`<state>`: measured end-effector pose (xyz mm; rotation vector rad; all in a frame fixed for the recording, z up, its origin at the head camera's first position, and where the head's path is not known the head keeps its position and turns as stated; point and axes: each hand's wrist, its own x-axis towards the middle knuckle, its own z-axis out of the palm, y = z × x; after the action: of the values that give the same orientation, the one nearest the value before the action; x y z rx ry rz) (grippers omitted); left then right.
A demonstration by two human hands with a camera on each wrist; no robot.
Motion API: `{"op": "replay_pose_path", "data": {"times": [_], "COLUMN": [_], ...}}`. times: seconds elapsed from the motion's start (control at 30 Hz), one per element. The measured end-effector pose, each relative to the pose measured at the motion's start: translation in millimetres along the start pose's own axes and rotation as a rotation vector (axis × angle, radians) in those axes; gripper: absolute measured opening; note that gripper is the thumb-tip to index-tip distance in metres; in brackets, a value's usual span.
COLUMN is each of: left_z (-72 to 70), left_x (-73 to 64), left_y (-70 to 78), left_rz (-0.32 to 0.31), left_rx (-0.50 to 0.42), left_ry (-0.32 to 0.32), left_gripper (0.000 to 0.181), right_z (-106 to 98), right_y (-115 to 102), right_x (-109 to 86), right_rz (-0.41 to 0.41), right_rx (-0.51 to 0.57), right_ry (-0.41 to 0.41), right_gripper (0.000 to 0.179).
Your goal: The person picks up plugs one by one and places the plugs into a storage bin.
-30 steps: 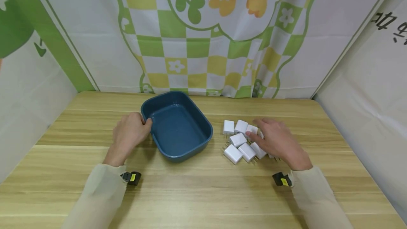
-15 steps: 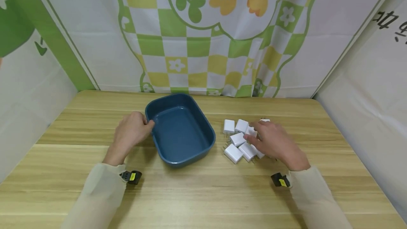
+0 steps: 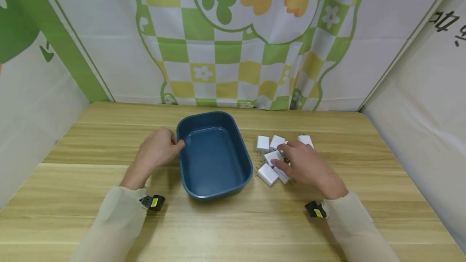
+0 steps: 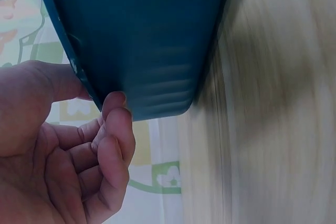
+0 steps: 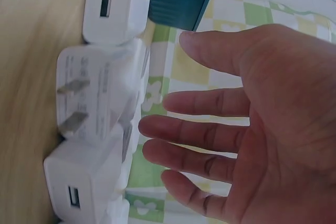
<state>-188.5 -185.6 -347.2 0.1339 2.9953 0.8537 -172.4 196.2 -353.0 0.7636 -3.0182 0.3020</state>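
Observation:
A dark blue rectangular bin [image 3: 218, 195] stands on the table with nothing inside it. My left hand [image 3: 155, 151] pinches its left rim; in the left wrist view the thumb lies over the edge of the bin [image 4: 142, 40] and the curled fingers are on the outer wall. To the right of the bin lie several white USB charger plugs [image 3: 267, 174] in a loose cluster. Over them hovers my right hand [image 3: 307, 165], hiding some. The right wrist view shows that hand [image 5: 252, 124] with extended fingers, apart from the chargers [image 5: 118, 6] and holding nothing.
One charger [image 3: 305, 140] lies behind the right hand, a little away from the cluster. The wooden table [image 3: 225, 229] ends at a patterned curtain [image 3: 225, 55] at the back, with white cloth walls on both sides.
My left hand has drawn the bin to the right and toward me, turning it slightly. The right hand has shifted left over the chargers, uncovering one at the back right.

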Motion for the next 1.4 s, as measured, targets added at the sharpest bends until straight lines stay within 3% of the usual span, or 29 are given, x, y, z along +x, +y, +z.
{"op": "replay_pose_path", "data": {"times": [0.4,0.6,1.1,1.4], "left_z": [6.5,7.8,8.9,8.9], "left_x": [0.0,-0.4,-1.0,-1.2], "left_y": [7.0,9.3,9.5,10.0], "left_rz": [0.076,0.092,0.085,0.081], "left_rx": [-0.009,-0.008,-0.002,0.000], "left_ry": [-0.030,-0.023,-0.025,-0.024], "left_gripper": [0.045,0.045,0.045,0.045], "right_z": [8,11,17,18], "right_y": [-14,-18,-28,-33], "right_x": [1.6,1.9,2.4,1.6], "right_rz": [-0.077,-0.114,-0.056,-0.030], "right_rx": [0.042,0.030,-0.064,-0.066], "right_ry": [-0.037,-0.020,0.001,-0.043], "right_gripper": [0.024,0.028,0.036,0.041]}}
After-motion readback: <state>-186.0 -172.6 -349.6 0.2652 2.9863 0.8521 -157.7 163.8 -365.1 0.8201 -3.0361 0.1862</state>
